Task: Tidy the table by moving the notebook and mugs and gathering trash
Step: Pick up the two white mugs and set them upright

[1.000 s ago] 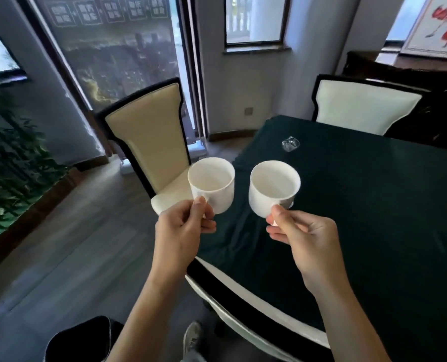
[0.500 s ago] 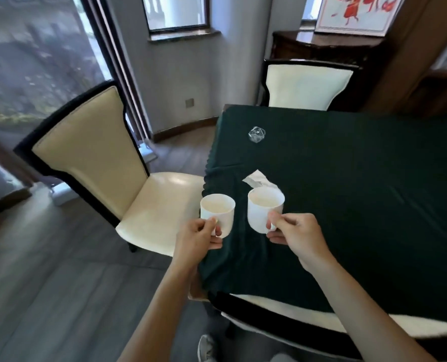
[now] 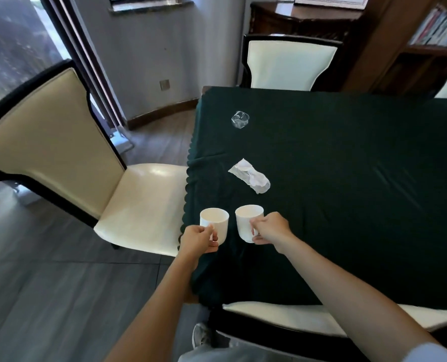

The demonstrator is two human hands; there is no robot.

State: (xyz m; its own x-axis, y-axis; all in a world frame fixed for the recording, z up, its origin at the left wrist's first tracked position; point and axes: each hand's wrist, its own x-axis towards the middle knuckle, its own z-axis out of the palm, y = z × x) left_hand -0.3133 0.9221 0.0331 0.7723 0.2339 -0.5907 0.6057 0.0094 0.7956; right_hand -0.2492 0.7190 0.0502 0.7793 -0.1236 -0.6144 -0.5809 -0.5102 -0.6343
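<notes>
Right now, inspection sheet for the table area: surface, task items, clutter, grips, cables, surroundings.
Surface: table covered by a dark green cloth that drapes over its left edge.
Job's things: left mug and right mug, both white, upright and look empty, held by their handles over the table's near left corner; whether they touch the cloth cannot be told. No notebook seen.
Clutter: crumpled white wrapper beyond the mugs; crushed clear plastic cup farther back.
Grips: left hand shut on left mug; right hand shut on right mug.
Cables: nothing seen.
Surroundings: cream chair left of the table, another chair at the far end, bookshelf at the far right.
</notes>
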